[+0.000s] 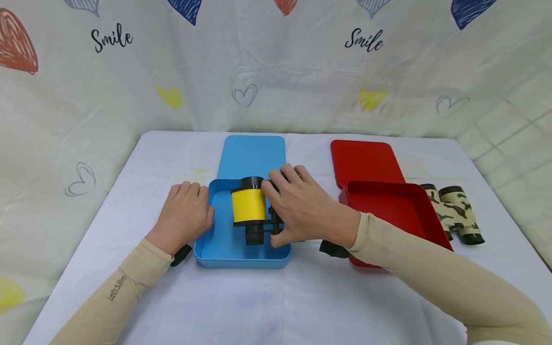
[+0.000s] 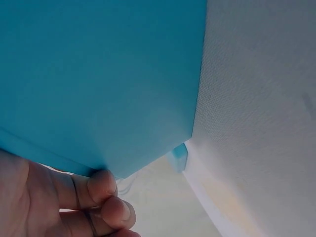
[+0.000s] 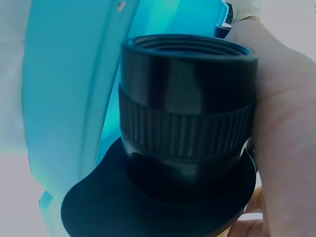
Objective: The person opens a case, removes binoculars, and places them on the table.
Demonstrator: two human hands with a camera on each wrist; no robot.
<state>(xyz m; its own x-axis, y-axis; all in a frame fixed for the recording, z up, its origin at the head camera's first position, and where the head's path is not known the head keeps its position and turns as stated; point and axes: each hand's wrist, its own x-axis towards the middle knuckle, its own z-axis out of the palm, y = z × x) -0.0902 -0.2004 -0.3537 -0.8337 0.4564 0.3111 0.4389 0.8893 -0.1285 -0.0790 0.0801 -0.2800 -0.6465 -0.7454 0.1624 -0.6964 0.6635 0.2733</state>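
Note:
My right hand [image 1: 308, 206] grips a pair of yellow and black binoculars [image 1: 248, 207] above the blue box, its fingers wrapped around the right barrel and mostly hiding it. In the right wrist view, a ribbed black eyepiece [image 3: 187, 98] fills the middle, close to the blue wall. The blue box [image 1: 241, 263] stands open on the table. At its left side, my left hand [image 1: 184, 216] pinches the rim with curled fingers. The left wrist view has these fingertips [image 2: 102, 185] against the box's outer wall [image 2: 108, 89].
A blue lid [image 1: 252, 155] lies behind the blue box. To the right stands a red box [image 1: 388, 203], partly under my right forearm, with its red lid [image 1: 366, 163] behind. Camouflage binoculars [image 1: 459, 213] lie beside it on the white-covered table [image 1: 207, 306].

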